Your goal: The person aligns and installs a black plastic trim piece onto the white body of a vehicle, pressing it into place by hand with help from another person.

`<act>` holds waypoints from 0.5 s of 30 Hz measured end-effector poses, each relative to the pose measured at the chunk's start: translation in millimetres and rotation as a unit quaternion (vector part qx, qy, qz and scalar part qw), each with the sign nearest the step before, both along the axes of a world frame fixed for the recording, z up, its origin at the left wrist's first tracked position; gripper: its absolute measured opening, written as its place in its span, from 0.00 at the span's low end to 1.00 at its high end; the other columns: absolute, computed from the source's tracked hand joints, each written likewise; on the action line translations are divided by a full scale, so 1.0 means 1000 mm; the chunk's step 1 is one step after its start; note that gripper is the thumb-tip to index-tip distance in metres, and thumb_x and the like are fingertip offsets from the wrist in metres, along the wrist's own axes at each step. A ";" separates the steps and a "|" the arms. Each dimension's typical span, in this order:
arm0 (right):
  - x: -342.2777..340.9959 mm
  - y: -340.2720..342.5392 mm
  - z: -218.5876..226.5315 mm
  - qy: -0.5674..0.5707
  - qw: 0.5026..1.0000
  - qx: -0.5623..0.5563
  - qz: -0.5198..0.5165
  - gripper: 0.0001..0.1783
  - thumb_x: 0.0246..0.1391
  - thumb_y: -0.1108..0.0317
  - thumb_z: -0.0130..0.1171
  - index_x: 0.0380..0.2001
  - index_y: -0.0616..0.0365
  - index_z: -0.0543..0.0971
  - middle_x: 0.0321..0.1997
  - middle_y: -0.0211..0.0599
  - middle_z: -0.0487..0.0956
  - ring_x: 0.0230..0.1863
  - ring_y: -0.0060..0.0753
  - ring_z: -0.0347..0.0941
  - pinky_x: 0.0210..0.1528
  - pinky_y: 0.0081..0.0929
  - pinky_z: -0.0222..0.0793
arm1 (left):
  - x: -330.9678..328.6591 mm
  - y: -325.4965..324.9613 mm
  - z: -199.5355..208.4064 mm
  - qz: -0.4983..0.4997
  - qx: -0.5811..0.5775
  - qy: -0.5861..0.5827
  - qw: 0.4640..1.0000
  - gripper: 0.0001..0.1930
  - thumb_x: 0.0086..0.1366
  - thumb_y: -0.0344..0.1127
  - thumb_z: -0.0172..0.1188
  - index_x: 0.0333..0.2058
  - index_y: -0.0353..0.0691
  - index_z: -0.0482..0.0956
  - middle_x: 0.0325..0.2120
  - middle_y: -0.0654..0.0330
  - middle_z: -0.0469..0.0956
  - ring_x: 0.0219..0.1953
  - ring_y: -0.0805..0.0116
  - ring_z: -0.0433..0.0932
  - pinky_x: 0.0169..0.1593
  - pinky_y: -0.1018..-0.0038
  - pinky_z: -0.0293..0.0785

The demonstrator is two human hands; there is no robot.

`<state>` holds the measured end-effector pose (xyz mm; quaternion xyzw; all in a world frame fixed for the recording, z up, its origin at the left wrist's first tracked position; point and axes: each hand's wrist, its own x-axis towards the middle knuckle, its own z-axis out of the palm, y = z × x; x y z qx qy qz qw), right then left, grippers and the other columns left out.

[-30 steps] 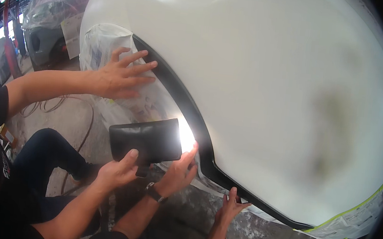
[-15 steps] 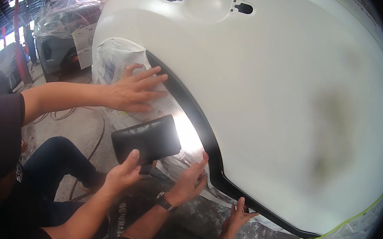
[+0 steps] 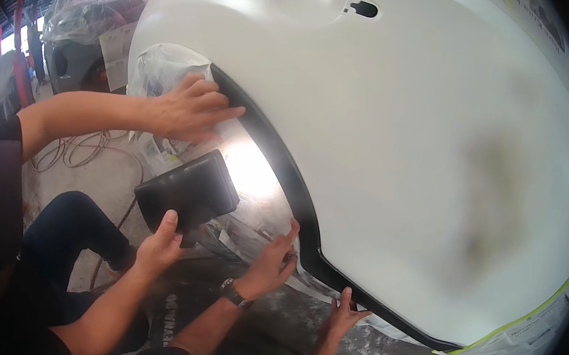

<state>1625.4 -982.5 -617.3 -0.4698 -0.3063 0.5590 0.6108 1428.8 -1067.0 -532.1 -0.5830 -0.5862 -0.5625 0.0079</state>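
- Lowest along the trim [image 3: 291, 178], the right hand [image 3: 341, 315] is set with its thumb on it; whether the grip is closed cannot be told.
- Beside the trim's bend, the left hand [image 3: 266, 269] is held loosely wide, one fingertip touching it.
- Left of the trim, a lamp [image 3: 190, 188] is held by a co-worker's hand [image 3: 160, 251].
- Above and right of it, the white panel [image 3: 400, 134] is bordered by the trim.

A smooth black trim strip [image 3: 314, 260] curves along the edge of a white panel [image 3: 399, 141], bending sharply midway
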 end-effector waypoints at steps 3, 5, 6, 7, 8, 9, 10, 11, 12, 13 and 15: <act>0.002 0.003 -0.004 -0.002 1.000 0.006 0.006 0.61 0.53 0.57 0.74 0.75 0.36 0.38 0.55 0.44 0.67 0.55 0.40 0.67 0.59 0.53 0.67 | 0.000 -0.001 0.001 -0.003 0.008 -0.005 1.000 0.45 0.62 0.21 0.57 0.75 0.41 0.46 0.28 0.55 0.71 0.30 0.59 0.72 0.39 0.65 0.74; 0.000 0.002 -0.002 -0.001 1.000 0.010 0.010 0.64 0.53 0.56 0.74 0.75 0.41 0.35 0.57 0.45 0.68 0.56 0.42 0.67 0.59 0.53 0.67 | -0.003 -0.001 0.001 0.002 0.014 0.005 1.000 0.45 0.62 0.22 0.57 0.75 0.43 0.47 0.27 0.55 0.71 0.29 0.58 0.72 0.38 0.64 0.74; 0.000 0.004 -0.006 0.003 1.000 0.011 0.006 0.65 0.53 0.55 0.75 0.75 0.43 0.33 0.58 0.46 0.68 0.56 0.43 0.67 0.59 0.53 0.67 | -0.005 0.000 -0.002 0.006 0.015 0.013 1.000 0.45 0.62 0.22 0.58 0.75 0.43 0.47 0.27 0.55 0.71 0.29 0.58 0.72 0.38 0.64 0.74; 0.000 0.004 -0.006 0.006 1.000 0.010 0.001 0.67 0.52 0.55 0.75 0.75 0.44 0.31 0.59 0.47 0.68 0.56 0.44 0.67 0.59 0.53 0.67 | -0.005 -0.001 -0.002 0.007 0.018 0.013 1.000 0.45 0.62 0.22 0.58 0.75 0.43 0.47 0.27 0.55 0.71 0.29 0.57 0.72 0.38 0.64 0.74; 0.000 0.004 -0.005 0.004 1.000 -0.001 0.000 0.73 0.51 0.53 0.76 0.74 0.53 0.24 0.62 0.51 0.67 0.58 0.48 0.67 0.61 0.54 0.66 | -0.005 -0.001 -0.001 0.008 0.021 0.014 1.000 0.45 0.62 0.22 0.58 0.75 0.43 0.47 0.27 0.55 0.71 0.28 0.57 0.72 0.37 0.63 0.74; 0.000 0.005 -0.004 0.006 1.000 0.005 0.004 0.74 0.51 0.53 0.76 0.73 0.55 0.22 0.63 0.52 0.67 0.59 0.49 0.67 0.62 0.55 0.65 | -0.003 0.000 -0.001 0.007 0.027 0.008 1.000 0.45 0.62 0.22 0.58 0.75 0.43 0.47 0.27 0.55 0.71 0.28 0.57 0.72 0.37 0.63 0.73; 0.001 0.004 -0.004 0.009 1.000 0.007 0.009 0.75 0.51 0.53 0.76 0.73 0.56 0.21 0.64 0.53 0.66 0.60 0.50 0.67 0.62 0.55 0.65 | -0.002 -0.001 0.000 0.006 0.029 0.001 1.000 0.44 0.62 0.23 0.58 0.75 0.43 0.48 0.27 0.55 0.71 0.28 0.57 0.72 0.37 0.63 0.73; 0.001 0.003 -0.003 0.011 1.000 0.009 0.012 0.76 0.51 0.53 0.76 0.72 0.58 0.19 0.65 0.54 0.66 0.61 0.52 0.66 0.63 0.56 0.65 | -0.001 -0.002 0.001 0.007 0.034 0.002 0.999 0.45 0.62 0.22 0.58 0.75 0.43 0.48 0.26 0.55 0.70 0.28 0.57 0.72 0.37 0.63 0.73; 0.001 0.004 0.000 0.005 1.000 0.012 0.016 0.77 0.51 0.52 0.76 0.72 0.59 0.19 0.66 0.55 0.65 0.62 0.53 0.66 0.63 0.56 0.65 | -0.001 -0.002 0.002 0.008 0.039 0.003 0.999 0.45 0.62 0.22 0.58 0.75 0.43 0.47 0.26 0.55 0.70 0.28 0.57 0.72 0.37 0.63 0.72; 0.001 0.002 0.001 0.001 1.000 0.012 0.018 0.77 0.51 0.52 0.76 0.72 0.59 0.18 0.66 0.57 0.64 0.62 0.54 0.66 0.64 0.57 0.64 | -0.001 -0.003 0.003 0.007 0.041 0.007 0.999 0.45 0.62 0.22 0.58 0.75 0.43 0.47 0.26 0.55 0.69 0.28 0.57 0.71 0.36 0.63 0.72; 0.001 0.001 0.004 0.000 1.000 0.014 0.025 0.77 0.51 0.52 0.76 0.72 0.60 0.18 0.67 0.58 0.63 0.64 0.55 0.66 0.64 0.57 0.64 | -0.001 -0.004 0.004 0.009 0.050 0.008 0.999 0.45 0.61 0.21 0.58 0.75 0.43 0.47 0.26 0.55 0.69 0.27 0.58 0.71 0.36 0.63 0.71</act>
